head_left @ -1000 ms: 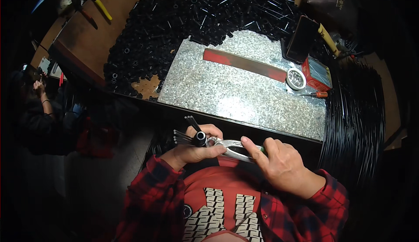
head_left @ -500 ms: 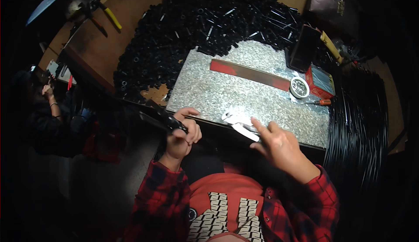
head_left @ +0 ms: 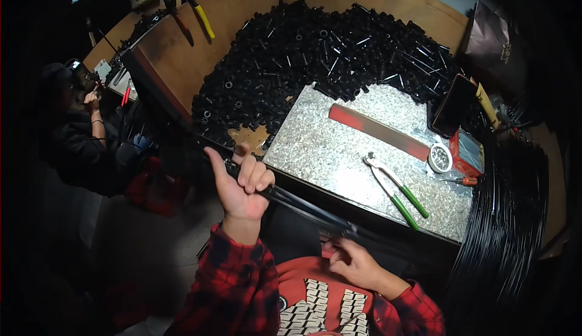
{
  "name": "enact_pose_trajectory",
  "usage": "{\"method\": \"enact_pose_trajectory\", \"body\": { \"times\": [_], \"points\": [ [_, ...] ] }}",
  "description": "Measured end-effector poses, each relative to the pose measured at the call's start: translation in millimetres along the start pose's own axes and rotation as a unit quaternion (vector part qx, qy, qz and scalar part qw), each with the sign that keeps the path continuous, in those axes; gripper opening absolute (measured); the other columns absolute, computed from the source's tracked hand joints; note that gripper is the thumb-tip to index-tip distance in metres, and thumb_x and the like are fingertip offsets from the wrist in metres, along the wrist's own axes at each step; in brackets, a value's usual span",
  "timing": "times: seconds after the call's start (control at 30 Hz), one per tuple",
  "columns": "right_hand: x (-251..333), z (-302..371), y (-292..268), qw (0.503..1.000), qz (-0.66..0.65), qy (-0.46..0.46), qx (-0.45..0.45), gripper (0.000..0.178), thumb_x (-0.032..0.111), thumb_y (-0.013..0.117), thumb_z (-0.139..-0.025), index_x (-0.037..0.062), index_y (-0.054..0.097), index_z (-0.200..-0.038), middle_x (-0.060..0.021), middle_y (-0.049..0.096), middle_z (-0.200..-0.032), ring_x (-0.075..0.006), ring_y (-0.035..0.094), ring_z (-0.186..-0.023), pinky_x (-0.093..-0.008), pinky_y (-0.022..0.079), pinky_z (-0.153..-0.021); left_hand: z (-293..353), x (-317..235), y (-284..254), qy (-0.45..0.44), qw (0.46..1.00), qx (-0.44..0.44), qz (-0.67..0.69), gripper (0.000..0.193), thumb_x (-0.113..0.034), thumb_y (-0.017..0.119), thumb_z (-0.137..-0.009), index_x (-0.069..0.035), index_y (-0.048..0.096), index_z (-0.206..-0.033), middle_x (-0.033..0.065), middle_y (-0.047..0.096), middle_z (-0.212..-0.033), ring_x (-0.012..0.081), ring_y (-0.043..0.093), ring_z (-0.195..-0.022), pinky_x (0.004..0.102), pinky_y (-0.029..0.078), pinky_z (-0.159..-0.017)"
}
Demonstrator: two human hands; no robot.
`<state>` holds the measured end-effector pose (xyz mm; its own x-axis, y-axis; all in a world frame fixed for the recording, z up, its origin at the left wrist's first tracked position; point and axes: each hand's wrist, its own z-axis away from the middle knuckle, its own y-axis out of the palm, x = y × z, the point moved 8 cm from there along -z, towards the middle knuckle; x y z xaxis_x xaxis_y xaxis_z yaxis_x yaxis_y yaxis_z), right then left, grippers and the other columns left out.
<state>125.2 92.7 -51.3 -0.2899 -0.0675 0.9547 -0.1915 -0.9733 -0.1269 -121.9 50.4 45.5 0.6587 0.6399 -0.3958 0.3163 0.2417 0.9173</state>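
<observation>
My left hand (head_left: 242, 187) is closed with the thumb raised, above the front edge of the work board. It grips a blurred bundle of thin dark rods (head_left: 306, 207), which slants down to the right towards my right hand (head_left: 361, 266). Those right fingers are curled together just below the far end of the rods; whether they touch it is blurred. A pair of pliers (head_left: 395, 189) with green handles lies on the speckled grey board (head_left: 315, 136), clear of both hands.
A heap of small black parts (head_left: 291, 57) fills the bin behind the board. On the board lie a red-and-brown bar (head_left: 379, 131) and a small white cup (head_left: 440, 158). Long black rods (head_left: 503, 215) hang at the right. Another person (head_left: 79, 130) works at far left.
My right hand has let go of the pliers, which now lie on the board, and has drawn down towards my body. The dark rods now stretch between my hands. The whole view has shifted.
</observation>
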Motion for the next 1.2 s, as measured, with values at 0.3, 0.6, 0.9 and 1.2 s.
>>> {"method": "enact_pose_trajectory", "body": {
  "times": [0.3, 0.6, 0.9, 1.2],
  "points": [
    [171.7, 83.2, -110.7, 0.895, 0.096, -0.341, -0.27, 0.036, 0.032, 0.071, -0.073, -0.0012, 0.07, -0.085, -0.0151, 0.062, -0.081, -0.0205, 0.061, -0.07, -0.03, 0.048, -0.062, 84.6, 127.6, 16.1, -0.371, 0.927, 0.058, -0.021, 0.09, -0.077, 0.021, -0.083, 0.001, 0.056, -0.111, 0.0156, 0.064, -0.091, 0.03, 0.061, -0.094, 0.0407, 0.047, -0.086],
    [101.8, 5.0, -70.3, 0.965, 0.25, -0.069, -0.041, 0.014, 0.011, 0.072, -0.077, 0.0029, 0.069, -0.087, -0.0114, 0.067, -0.079, -0.0201, 0.064, -0.073, -0.0318, 0.05, -0.067, 63.9, 96.7, 61.6, -0.113, 0.817, 0.281, -0.492, 0.04, -0.028, 0.068, -0.086, -0.001, 0.055, -0.113, 0.0004, 0.058, -0.083, 0.0068, 0.056, -0.073, 0.0216, 0.046, -0.07],
    [50.9, -30.3, -32.7, 0.989, 0.12, 0.027, 0.077, 0.037, 0.029, 0.063, -0.088, -0.0023, 0.062, -0.068, -0.0095, 0.063, -0.059, -0.0195, 0.063, -0.048, -0.0294, 0.051, -0.047, 20.0, 64.6, 138.8, -0.082, 0.911, 0.294, -0.277, 0.057, -0.007, 0.071, -0.082, -0.003, 0.038, -0.128, 0.0085, 0.055, -0.1, 0.0134, 0.058, -0.088, 0.0256, 0.05, -0.077],
    [128.0, -9.1, -63.6, 0.981, 0.154, -0.111, 0.048, 0.037, 0.029, 0.079, -0.074, 0.0021, 0.06, -0.091, -0.0035, 0.058, -0.077, -0.0116, 0.051, -0.067, -0.0268, 0.043, -0.062, 17.3, 56.7, 158.1, -0.073, 0.863, 0.349, -0.357, 0.008, -0.003, 0.071, -0.08, 0.001, 0.067, -0.086, 0.0095, 0.063, -0.084, 0.015, 0.061, -0.076, 0.0262, 0.05, -0.068]
  ]
}}
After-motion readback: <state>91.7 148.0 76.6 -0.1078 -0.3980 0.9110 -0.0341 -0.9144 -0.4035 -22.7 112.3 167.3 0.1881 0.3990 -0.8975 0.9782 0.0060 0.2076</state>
